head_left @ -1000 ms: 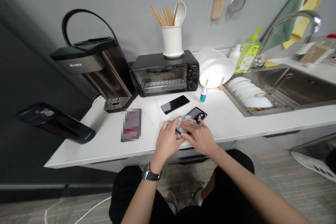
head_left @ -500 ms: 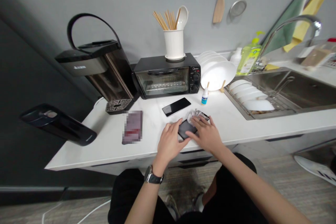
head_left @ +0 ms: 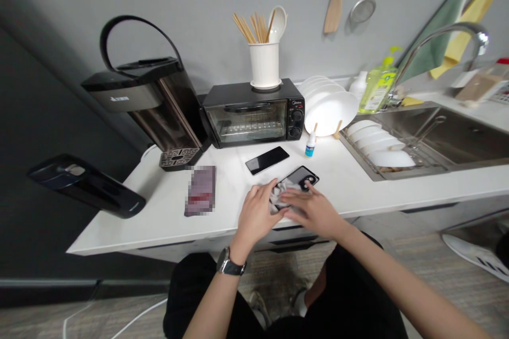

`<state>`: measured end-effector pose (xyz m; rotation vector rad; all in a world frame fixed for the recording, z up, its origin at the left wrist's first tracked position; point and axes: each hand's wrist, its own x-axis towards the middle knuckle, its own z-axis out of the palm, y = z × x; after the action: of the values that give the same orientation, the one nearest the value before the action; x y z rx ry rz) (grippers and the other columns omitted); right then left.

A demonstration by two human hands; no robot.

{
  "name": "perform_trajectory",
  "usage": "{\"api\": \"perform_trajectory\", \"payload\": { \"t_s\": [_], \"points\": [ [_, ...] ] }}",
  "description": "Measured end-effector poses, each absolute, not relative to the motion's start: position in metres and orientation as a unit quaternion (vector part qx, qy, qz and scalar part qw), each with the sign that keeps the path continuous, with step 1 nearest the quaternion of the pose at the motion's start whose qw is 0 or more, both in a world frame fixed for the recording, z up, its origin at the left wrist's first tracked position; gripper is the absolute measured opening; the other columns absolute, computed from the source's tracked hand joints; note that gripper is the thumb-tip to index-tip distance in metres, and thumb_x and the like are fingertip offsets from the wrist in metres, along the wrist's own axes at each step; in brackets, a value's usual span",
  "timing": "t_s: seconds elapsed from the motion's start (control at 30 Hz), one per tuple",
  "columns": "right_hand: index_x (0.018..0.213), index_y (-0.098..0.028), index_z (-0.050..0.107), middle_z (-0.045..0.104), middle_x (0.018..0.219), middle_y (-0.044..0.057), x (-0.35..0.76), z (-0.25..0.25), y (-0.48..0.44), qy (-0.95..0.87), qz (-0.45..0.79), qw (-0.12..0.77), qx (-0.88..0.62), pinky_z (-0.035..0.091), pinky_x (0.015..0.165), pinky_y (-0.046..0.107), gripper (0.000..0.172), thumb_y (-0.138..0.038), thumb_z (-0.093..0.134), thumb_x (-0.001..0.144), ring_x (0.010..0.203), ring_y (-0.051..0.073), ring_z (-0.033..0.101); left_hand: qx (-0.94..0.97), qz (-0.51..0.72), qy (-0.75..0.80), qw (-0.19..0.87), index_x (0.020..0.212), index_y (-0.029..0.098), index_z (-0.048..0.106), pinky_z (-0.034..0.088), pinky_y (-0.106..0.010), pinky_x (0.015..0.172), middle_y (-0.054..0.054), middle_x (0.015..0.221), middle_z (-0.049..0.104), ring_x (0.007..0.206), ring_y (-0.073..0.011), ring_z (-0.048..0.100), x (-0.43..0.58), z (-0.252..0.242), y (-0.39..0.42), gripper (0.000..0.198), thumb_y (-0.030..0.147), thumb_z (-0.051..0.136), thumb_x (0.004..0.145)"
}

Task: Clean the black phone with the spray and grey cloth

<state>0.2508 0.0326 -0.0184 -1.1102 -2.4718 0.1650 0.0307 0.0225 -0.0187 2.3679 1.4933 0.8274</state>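
Observation:
On the counter before me lies a grey phone case (head_left: 299,175) with a dark rim and round camera openings at its far right corner. My left hand (head_left: 257,209) steadies its near left end, thumb and index finger at the edges. Under the fingers of my right hand (head_left: 314,211) is a crumpled white tissue (head_left: 281,190), pressed against the near part of the case. A black smartphone (head_left: 267,160) rests just behind, apart from both hands. A small white bottle with a blue label (head_left: 310,145) stands upright to the right of that smartphone.
A toaster oven (head_left: 254,116) carries a white utensil holder (head_left: 264,63). Left are a water dispenser (head_left: 163,111), a dark tumbler-like object (head_left: 87,185) and a blurred-out purplish item (head_left: 201,190). Plates (head_left: 332,111) and a sink (head_left: 449,159) with bowls stand right.
My right hand has slid the tissue toward me and left along the case, uncovering the camera end. My left hand stays at the same end.

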Motion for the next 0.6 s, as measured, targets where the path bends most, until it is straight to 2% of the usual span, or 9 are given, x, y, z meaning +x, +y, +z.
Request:
{"api": "perform_trajectory", "payload": {
  "t_s": [0.1, 0.23, 0.33, 0.4, 0.53, 0.6],
  "points": [
    [0.142, -0.025, 0.064, 0.065, 0.145, 0.012, 0.252, -0.013, 0.035, -0.845, 0.016, 0.223, -0.486, 0.027, 0.122, 0.068, 0.045, -0.048, 0.049, 0.106, 0.138, 0.033, 0.059, 0.804, 0.286, 0.510, 0.110, 0.156, 0.025, 0.039, 0.046, -0.048, 0.109, -0.008, 0.145, 0.062, 0.124, -0.0310, 0.054, 0.031, -0.018, 0.023, 0.080, 0.039, 0.078, 0.087],
    [0.145, -0.022, 0.061, 0.063, 0.147, 0.012, 0.245, -0.014, 0.032, -0.904, 0.089, 0.203, -0.365, 0.028, 0.125, 0.057, 0.062, -0.063, 0.056, 0.099, 0.140, 0.030, 0.056, 0.808, 0.280, 0.506, 0.115, 0.157, 0.024, 0.039, 0.047, -0.047, 0.108, -0.008, 0.143, 0.063, 0.121, -0.0301, 0.055, 0.030, -0.018, 0.023, 0.079, 0.032, 0.077, 0.088],
    [0.141, -0.026, 0.063, 0.065, 0.145, 0.009, 0.245, -0.016, 0.036, -0.869, 0.076, 0.222, -0.436, 0.026, 0.125, 0.062, 0.047, -0.053, 0.047, 0.106, 0.138, 0.029, 0.059, 0.807, 0.283, 0.506, 0.113, 0.156, 0.026, 0.040, 0.046, -0.047, 0.108, -0.008, 0.144, 0.062, 0.123, -0.0307, 0.055, 0.030, -0.017, 0.023, 0.079, 0.037, 0.078, 0.087],
    [0.140, -0.024, 0.064, 0.065, 0.145, 0.011, 0.242, -0.017, 0.037, -0.832, 0.043, 0.239, -0.498, 0.024, 0.123, 0.067, 0.045, -0.049, 0.045, 0.108, 0.140, 0.033, 0.056, 0.805, 0.287, 0.507, 0.110, 0.155, 0.027, 0.041, 0.046, -0.048, 0.109, -0.007, 0.145, 0.061, 0.124, -0.0314, 0.055, 0.031, -0.017, 0.023, 0.078, 0.040, 0.078, 0.087],
    [0.142, -0.019, 0.063, 0.065, 0.144, 0.014, 0.233, -0.018, 0.025, -0.884, 0.081, 0.233, -0.397, 0.029, 0.125, 0.058, 0.060, -0.062, 0.054, 0.101, 0.140, 0.031, 0.057, 0.810, 0.273, 0.506, 0.116, 0.156, 0.026, 0.041, 0.048, -0.047, 0.105, -0.008, 0.139, 0.064, 0.118, -0.0317, 0.055, 0.030, -0.017, 0.023, 0.079, 0.031, 0.078, 0.086],
    [0.135, -0.025, 0.068, 0.070, 0.139, 0.009, 0.238, -0.018, 0.025, -0.890, 0.113, 0.232, -0.375, 0.030, 0.126, 0.054, 0.048, -0.057, 0.050, 0.104, 0.133, 0.027, 0.063, 0.810, 0.271, 0.508, 0.115, 0.156, 0.025, 0.040, 0.048, -0.046, 0.105, -0.008, 0.138, 0.065, 0.118, -0.0313, 0.055, 0.030, -0.017, 0.022, 0.080, 0.031, 0.079, 0.085]
  ]
}}
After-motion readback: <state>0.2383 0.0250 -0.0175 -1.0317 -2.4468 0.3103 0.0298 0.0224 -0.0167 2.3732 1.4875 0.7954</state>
